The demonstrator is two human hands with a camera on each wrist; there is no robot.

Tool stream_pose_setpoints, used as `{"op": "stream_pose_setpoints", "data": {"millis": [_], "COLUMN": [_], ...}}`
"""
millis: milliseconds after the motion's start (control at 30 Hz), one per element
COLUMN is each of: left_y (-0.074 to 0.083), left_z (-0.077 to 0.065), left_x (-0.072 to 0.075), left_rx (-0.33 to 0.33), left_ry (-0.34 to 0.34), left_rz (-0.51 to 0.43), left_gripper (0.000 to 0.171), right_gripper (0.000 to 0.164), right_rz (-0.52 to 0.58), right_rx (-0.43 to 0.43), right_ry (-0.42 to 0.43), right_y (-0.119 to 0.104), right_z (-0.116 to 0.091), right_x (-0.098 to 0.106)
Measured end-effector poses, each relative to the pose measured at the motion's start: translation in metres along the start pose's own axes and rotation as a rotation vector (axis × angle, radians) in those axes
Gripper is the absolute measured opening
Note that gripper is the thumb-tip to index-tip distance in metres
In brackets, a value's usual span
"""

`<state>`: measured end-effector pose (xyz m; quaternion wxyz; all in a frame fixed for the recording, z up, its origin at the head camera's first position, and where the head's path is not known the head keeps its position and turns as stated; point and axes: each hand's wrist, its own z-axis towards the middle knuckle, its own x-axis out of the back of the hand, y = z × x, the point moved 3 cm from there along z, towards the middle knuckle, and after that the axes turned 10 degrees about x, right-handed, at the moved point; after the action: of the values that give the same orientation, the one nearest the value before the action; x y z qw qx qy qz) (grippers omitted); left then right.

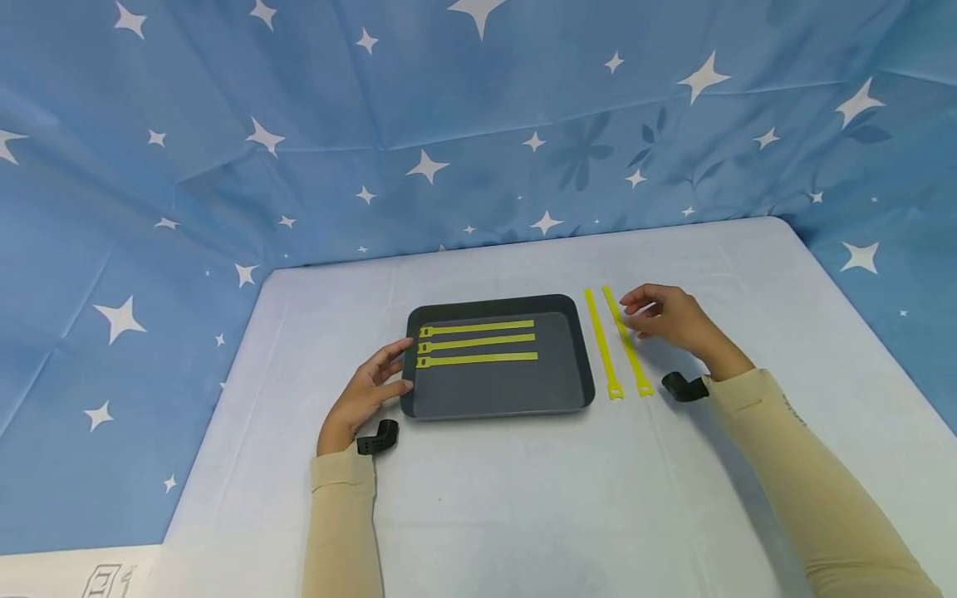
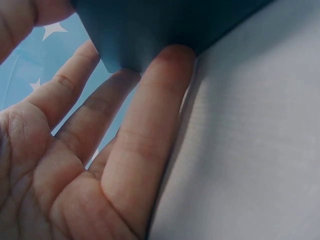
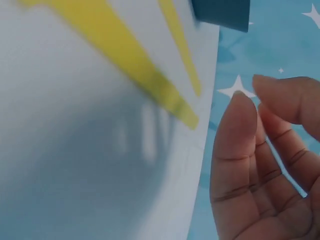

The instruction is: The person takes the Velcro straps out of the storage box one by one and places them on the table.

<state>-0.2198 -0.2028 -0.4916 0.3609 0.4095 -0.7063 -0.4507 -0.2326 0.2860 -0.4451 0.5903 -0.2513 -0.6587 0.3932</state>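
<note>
A dark grey tray (image 1: 493, 400) lies on the white table. Inside it, three yellow cable straps with slotted heads, among them the lowest strap (image 1: 478, 360), lie in parallel rows, heads to the left. My left hand (image 1: 364, 397) touches the tray's left side with thumb and fingertips, fingers fairly straight; up close, the left wrist view shows the tray wall (image 2: 150, 25) against them. To the right of the tray, two more yellow straps, an inner strap (image 1: 601, 345) and an outer strap (image 1: 628, 345), lie lengthwise. Just beside the outer one hovers my right hand (image 1: 669, 320), fingers loosely bent, holding nothing.
A blue cloth with white stars (image 1: 463, 124) hangs behind and beside the white table (image 1: 523, 507). Black wrist cameras, a left one (image 1: 379, 438) and a right one (image 1: 684, 387), sit on the wrists. Printed paper or board (image 1: 75, 573) shows at the lower left.
</note>
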Motion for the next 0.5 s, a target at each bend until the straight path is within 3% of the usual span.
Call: {"op": "stream_pose_setpoints", "data": {"millis": [267,500], "left_y": [0.0,0.003], "left_z": [0.002,-0.001], "left_x": [0.0,-0.001], "left_rx": [0.008,-0.019], "left_ry": [-0.001,-0.016], "left_rz": [-0.022,-0.034], "left_gripper": [0.075,0.076], "right_gripper": [0.033,0.036], "right_rz": [0.009,0.089], "right_rx": [0.092,0.145], "right_ry": [0.019,-0.002], "right_y": [-0.013,-0.027], "right_z": [0.003,0.007], "right_x": [-0.002,-0.006]}}
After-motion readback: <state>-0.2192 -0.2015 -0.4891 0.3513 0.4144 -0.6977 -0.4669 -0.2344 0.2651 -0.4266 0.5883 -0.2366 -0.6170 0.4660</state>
